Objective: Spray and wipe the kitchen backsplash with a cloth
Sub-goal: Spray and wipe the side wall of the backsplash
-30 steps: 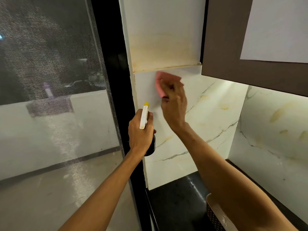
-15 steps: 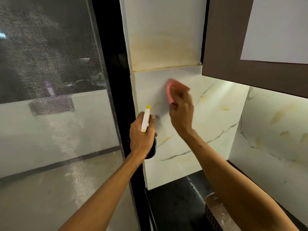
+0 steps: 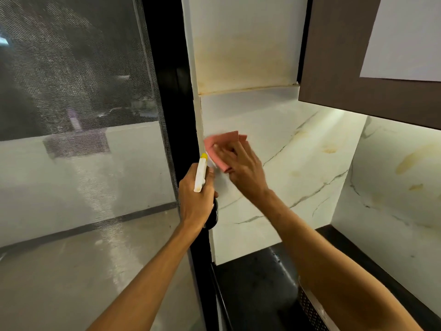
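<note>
The backsplash (image 3: pixel 298 168) is white marble with grey veins and yellowish stains. My right hand (image 3: pixel 243 170) presses a folded pink cloth (image 3: pixel 220 145) flat against it, close to the wall's left edge, fingers spread over the cloth. My left hand (image 3: pixel 196 199) grips a spray bottle (image 3: pixel 201 174) with a white head, yellow nozzle and dark body, just left of and below the cloth, the nozzle pointing up toward the wall.
A black frame (image 3: pixel 176 130) and a mesh window screen (image 3: pixel 76 115) stand to the left. A brown upper cabinet (image 3: pixel 346 68) overhangs at top right. Below lies a black countertop (image 3: pixel 257 283) with a perforated basket (image 3: pixel 312 309) under my right forearm.
My right hand has wiped the pink cloth down and to the left, from just under the tile's top edge toward the wall's left edge. The left hand with the bottle barely moved.
</note>
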